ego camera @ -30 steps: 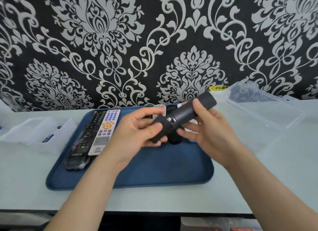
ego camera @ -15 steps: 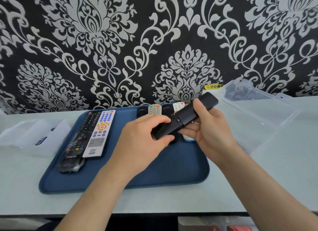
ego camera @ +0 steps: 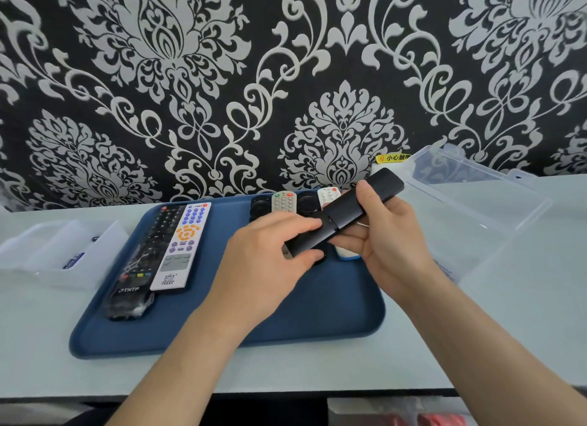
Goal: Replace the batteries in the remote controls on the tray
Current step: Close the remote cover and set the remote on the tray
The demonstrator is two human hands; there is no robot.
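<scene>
**Both my hands on the slim black remote, above the tray**

I hold the slim black remote (ego camera: 355, 213) in the air over the far right part of the blue tray (ego camera: 222, 330), tilted so that its far end points up and to the right. My right hand (ego camera: 387, 251) grips the upper half, with the thumb laid across the top and the fingers curled underneath. My left hand (ego camera: 263, 267) pinches the lower half, forefinger on top right at the seam that crosses the body, thumb pressing from below. I cannot tell whether the lower section is shifted along that seam.

On the left side of the tray lie two long remotes side by side and touching: a long black remote (ego camera: 149, 247), its near end in crinkled clear wrap, and a white remote (ego camera: 182, 244) with blue and orange buttons. At the far edge sit a small grey remote (ego camera: 283, 201) and a small white remote (ego camera: 328, 195), with a round black object (ego camera: 260, 205) beside the grey one. The tray rests on a pale table (ego camera: 317, 371). A clear plastic box (ego camera: 57, 251) stands to the tray's left, and a clear open case (ego camera: 470, 197) lies to its right. A yellow label (ego camera: 392, 158) is stuck on the patterned wall behind.
</scene>
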